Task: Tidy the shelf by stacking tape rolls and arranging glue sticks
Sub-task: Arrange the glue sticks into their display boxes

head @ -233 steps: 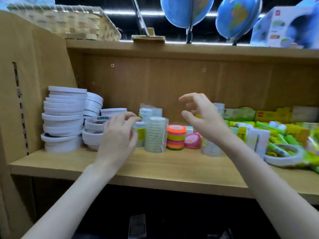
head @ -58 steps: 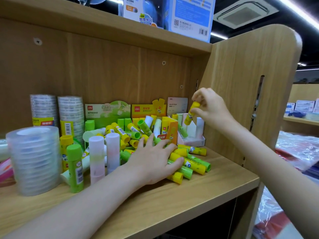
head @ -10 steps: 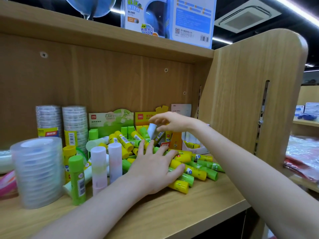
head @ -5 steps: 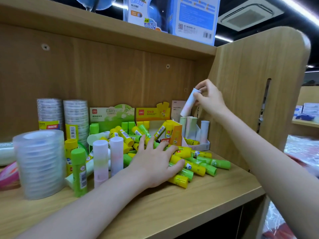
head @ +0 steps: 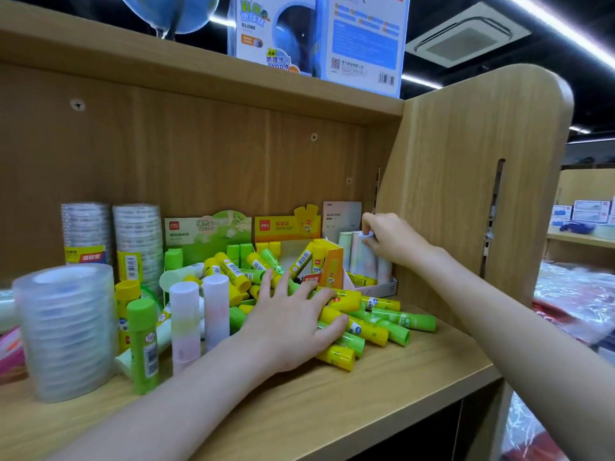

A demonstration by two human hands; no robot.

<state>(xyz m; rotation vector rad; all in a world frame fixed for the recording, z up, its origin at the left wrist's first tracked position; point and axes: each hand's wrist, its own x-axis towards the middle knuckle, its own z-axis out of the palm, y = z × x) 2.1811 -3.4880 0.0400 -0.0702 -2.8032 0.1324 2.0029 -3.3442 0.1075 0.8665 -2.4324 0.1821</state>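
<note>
The right hand (head: 387, 239) had come down from mid-air, fingers pinching the pale stick (head: 365, 257) upright in the tray (head: 382, 287). The left hand (head: 293, 324) lay spread on the pile (head: 372, 324).

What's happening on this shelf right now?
A person is sorting glue sticks on a wooden shelf. The right hand grips a pale glue stick standing upright in the white display box at the shelf's right end, beside other pale sticks. The left hand rests with spread fingers on the loose pile of yellow and green glue sticks. Most sticks lie unsorted. Stacks of clear tape rolls stand to the left.
</note>
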